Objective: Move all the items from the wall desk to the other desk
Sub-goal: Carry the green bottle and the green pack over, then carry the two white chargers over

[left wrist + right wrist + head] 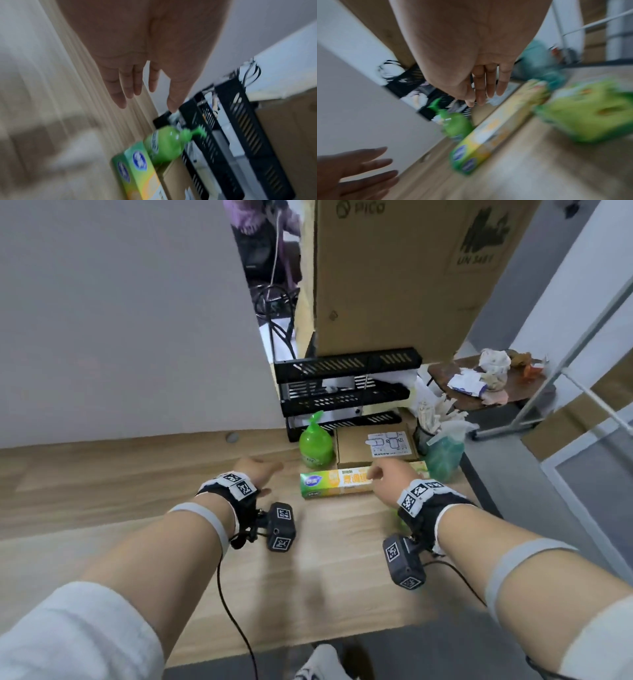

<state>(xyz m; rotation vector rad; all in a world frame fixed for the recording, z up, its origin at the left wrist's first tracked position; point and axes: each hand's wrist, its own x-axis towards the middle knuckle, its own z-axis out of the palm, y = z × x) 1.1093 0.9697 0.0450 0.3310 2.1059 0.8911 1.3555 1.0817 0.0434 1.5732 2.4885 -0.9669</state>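
On the wooden wall desk (137, 491) a long green-and-yellow wrap box (332, 482) (140, 171) (496, 135) lies flat. Behind it stand a green pump bottle (315, 446) (164, 143) (455, 124), a small cardboard box (356, 446) and a teal spray bottle (443, 455). My right hand (383, 477) (484, 86) hovers over the wrap box's right half with straight fingers and holds nothing. Left of the box, my left hand (263, 469) (137, 88) is spread above bare desk, also empty. A blurred green packet (590, 119) lies near my right wrist.
A black three-tier rack (346, 392) stands against the wall behind the items. A large cardboard carton (394, 275) towers over it. A mesh cup of white utensils (428, 426) is beside the spray bottle. A cluttered round side table (479, 392) sits past the desk's right end.
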